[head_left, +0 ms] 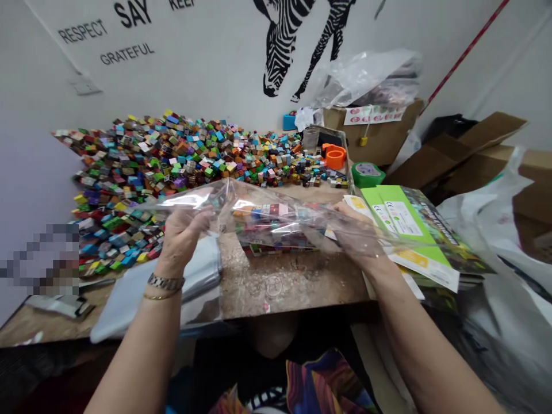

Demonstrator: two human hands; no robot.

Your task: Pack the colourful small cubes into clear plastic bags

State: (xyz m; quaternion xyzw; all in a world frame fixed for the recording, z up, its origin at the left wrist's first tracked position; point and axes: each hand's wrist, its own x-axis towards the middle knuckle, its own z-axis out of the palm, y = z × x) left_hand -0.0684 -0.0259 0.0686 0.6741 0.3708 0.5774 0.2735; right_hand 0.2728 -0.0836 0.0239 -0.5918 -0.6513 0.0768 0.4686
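Taking the middle of the table (297, 290) as the dial, with the person at 6. Nearest is a colourful bit of cloth (330, 382) at 6, below the table edge. At 8 there's a flat pile of clear sleeves (138, 293) right by the edge, probably parked there so the left side can grab them easily.

The 2 hands are apart, at 10 and 2, with clear plastic (202, 198) stretched between them. The left hand (185, 230) has thumb and fingers pinched on it, a watch (166, 282) on that wrist. The right hand (356, 233) is behind the plastic, and I can't tell if it's gripping or just propping it up. My guess: they're spread wide so the stuff doesn't sag or stick to itself. At 12, colourful packs (280, 248) show through it; can't tell if they're inside or underneath.

At 2, just past the right wrist, green booklets (399, 215) sit stacked, likely to keep them handy but off the work spot. Farther out, a massive heap of little blocks (194, 155) fills 10 to 12, seemingly pushed back to free up the front. At 1: a green tape roll (366, 173), an orange ring (335, 156), then a cardboard box (373, 135) against the wall.
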